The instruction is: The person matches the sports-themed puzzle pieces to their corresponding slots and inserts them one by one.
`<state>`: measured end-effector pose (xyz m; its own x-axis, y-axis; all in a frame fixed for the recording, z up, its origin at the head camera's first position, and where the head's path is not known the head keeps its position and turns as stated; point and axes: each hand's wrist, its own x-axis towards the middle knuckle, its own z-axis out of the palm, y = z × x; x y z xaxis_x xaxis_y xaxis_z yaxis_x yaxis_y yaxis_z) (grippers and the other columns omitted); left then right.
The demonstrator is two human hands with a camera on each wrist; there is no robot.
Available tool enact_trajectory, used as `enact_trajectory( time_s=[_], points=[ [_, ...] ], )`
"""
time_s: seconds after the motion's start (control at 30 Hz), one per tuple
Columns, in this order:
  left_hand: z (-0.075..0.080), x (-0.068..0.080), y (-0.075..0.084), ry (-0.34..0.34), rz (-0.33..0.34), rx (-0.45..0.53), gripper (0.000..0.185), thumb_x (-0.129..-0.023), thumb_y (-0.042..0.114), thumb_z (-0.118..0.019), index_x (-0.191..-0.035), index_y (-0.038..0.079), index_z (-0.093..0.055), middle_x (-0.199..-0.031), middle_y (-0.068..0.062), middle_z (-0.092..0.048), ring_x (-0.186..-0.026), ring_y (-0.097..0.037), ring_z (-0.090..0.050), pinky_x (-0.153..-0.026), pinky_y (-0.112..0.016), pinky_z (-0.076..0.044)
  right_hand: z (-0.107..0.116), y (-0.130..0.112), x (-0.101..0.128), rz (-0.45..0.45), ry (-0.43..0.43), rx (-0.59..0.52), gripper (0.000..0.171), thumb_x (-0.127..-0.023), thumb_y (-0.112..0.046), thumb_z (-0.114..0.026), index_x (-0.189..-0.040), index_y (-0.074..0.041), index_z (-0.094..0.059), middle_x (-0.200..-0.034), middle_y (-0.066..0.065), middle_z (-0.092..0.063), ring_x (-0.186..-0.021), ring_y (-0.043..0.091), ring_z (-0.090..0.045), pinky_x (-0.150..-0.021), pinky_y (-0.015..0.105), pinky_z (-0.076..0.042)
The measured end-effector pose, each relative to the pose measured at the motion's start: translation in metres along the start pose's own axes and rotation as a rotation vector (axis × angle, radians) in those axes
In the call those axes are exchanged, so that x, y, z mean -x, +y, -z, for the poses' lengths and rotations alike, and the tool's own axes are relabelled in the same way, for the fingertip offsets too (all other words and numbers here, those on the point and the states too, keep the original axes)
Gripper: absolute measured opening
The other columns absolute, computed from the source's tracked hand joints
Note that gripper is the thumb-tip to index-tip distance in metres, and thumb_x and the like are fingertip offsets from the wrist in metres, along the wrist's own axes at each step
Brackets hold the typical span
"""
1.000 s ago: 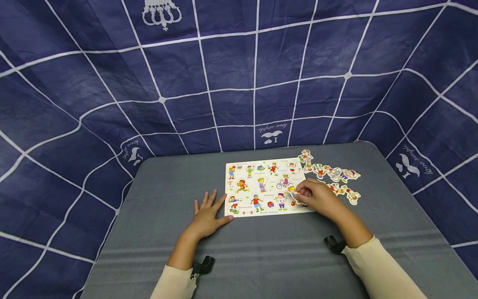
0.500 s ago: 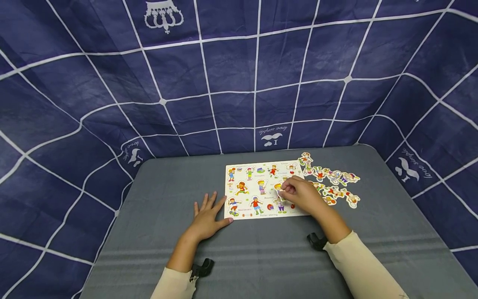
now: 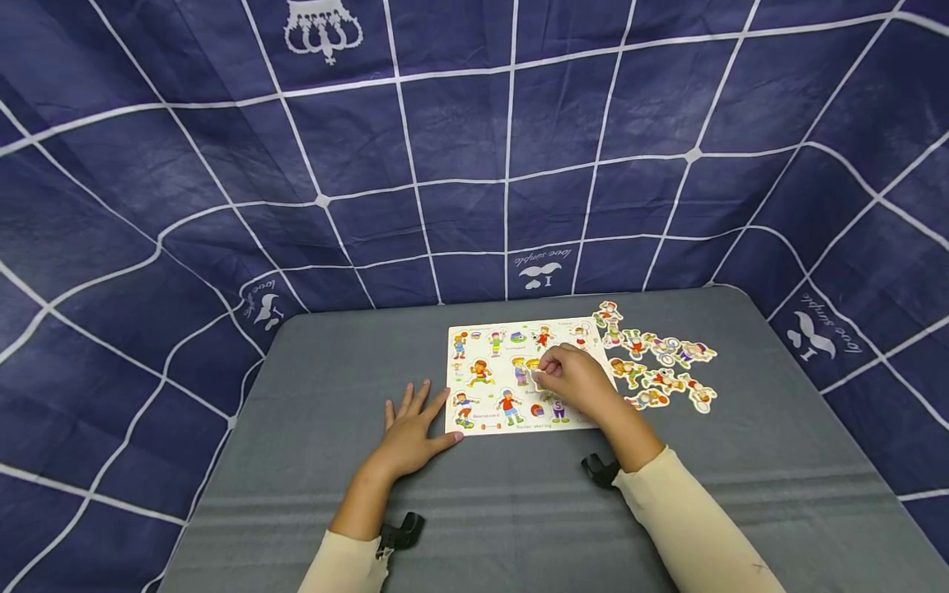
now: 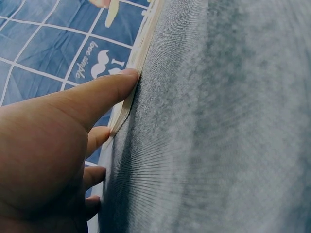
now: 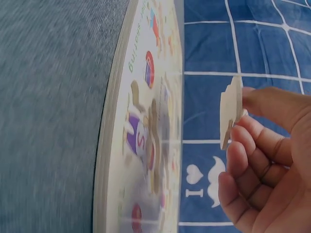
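A flat wooden puzzle board [image 3: 492,398] with printed sports figures lies on the grey table. My right hand [image 3: 582,380] pinches a puzzle piece [image 3: 533,372] with a yellow-haired figure, over the middle of the board. Seen from the right wrist, that puzzle piece [image 5: 231,112] is edge-on between thumb and fingers, raised off the board [image 5: 112,145]. My left hand [image 3: 410,434] lies with fingers spread at the board's lower left corner. In the left wrist view its thumb [image 4: 109,92] touches the board's edge [image 4: 146,46].
Several loose puzzle pieces [image 3: 665,380] lie on the grey tabletop [image 3: 511,502] right of the board, some close against its right side. Blue cloth with white lines [image 3: 467,214] hangs behind the table and at both sides.
My right hand has moved left over the board, from its right edge to the middle, carrying the puzzle piece. My left hand has stayed at the corner.
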<state>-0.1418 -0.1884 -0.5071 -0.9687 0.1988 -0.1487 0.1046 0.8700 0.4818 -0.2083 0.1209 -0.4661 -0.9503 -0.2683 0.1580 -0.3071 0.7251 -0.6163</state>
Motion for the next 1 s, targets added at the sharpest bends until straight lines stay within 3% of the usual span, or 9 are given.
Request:
enact_trajectory(
  time_s=[0.27,0.67,1.0],
  points=[
    [0.000,-0.001,-0.003,0.005,-0.006,-0.001,0.083,-0.089,0.063,-0.067,-0.159,0.031,-0.036,-0.171,-0.012,-0.016,-0.158,-0.041,0.000,-0.119,-0.073,0.005,-0.018,-0.005,-0.015,-0.077,0.006,0.035,0.016,-0.086,-0.026,-0.078,-0.084,-0.013,-0.068,-0.081,-0.001,-0.061,-0.072,0.012,-0.054,-0.069,0.029,-0.043],
    [0.000,0.000,-0.004,0.002,-0.006,0.008,0.083,-0.089,0.063,-0.067,-0.158,0.031,-0.036,-0.171,-0.012,-0.016,-0.158,-0.041,-0.001,-0.119,-0.073,0.005,-0.037,-0.010,-0.028,-0.182,-0.055,0.023,0.016,-0.087,-0.025,-0.077,-0.083,-0.014,-0.067,-0.077,0.000,-0.061,-0.068,0.015,-0.054,-0.062,0.028,-0.041],
    [0.000,0.001,-0.005,0.000,-0.006,0.005,0.083,-0.089,0.063,-0.067,-0.159,0.031,-0.035,-0.171,-0.012,-0.016,-0.158,-0.041,-0.001,-0.119,-0.073,0.005,-0.042,-0.005,-0.031,-0.208,-0.078,0.010,0.017,-0.088,-0.026,-0.078,-0.086,-0.013,-0.067,-0.077,0.000,-0.062,-0.069,0.015,-0.054,-0.063,0.028,-0.041]
  ],
)
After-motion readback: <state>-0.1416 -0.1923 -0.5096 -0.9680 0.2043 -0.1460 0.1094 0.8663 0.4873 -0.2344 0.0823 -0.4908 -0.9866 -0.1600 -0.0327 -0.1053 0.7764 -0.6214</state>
